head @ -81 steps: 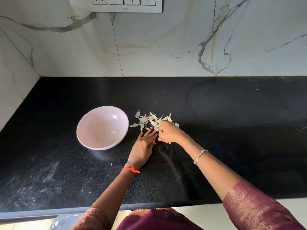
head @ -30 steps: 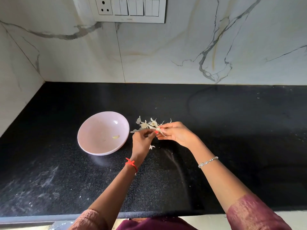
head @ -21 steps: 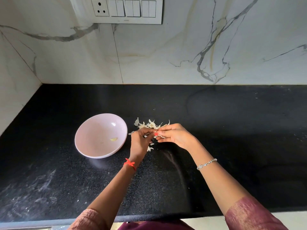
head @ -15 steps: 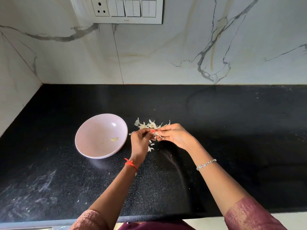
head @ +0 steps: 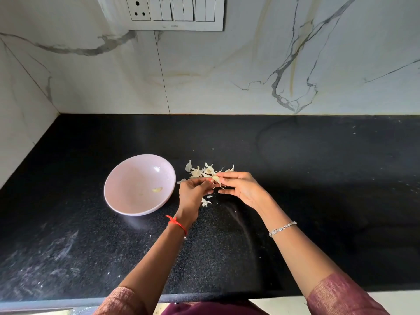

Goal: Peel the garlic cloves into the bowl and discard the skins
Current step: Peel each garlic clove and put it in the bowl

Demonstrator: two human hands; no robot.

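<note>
A pale pink bowl (head: 127, 201) sits on the black counter and holds one peeled garlic clove (head: 157, 189). Just right of it lies a loose pile of papery garlic skins (head: 200, 170), with a few scraps (head: 205, 202) nearer to me. Above those scraps my right hand (head: 241, 189) pinches a garlic clove (head: 216, 178) at its fingertips. My left hand (head: 193, 194) meets it from the left, its fingertips pinching at the same clove and its skin. Both hands hover a little over the counter.
The black counter (head: 318, 189) stretches to the right and ends in a front edge near my body. A marble wall stands behind and on the left. A switch and socket panel (head: 175, 12) is mounted on the back wall.
Both hands rose from the skin pile on the counter and came together, with a clove now pinched between their fingertips. The bowl has stayed in place.
</note>
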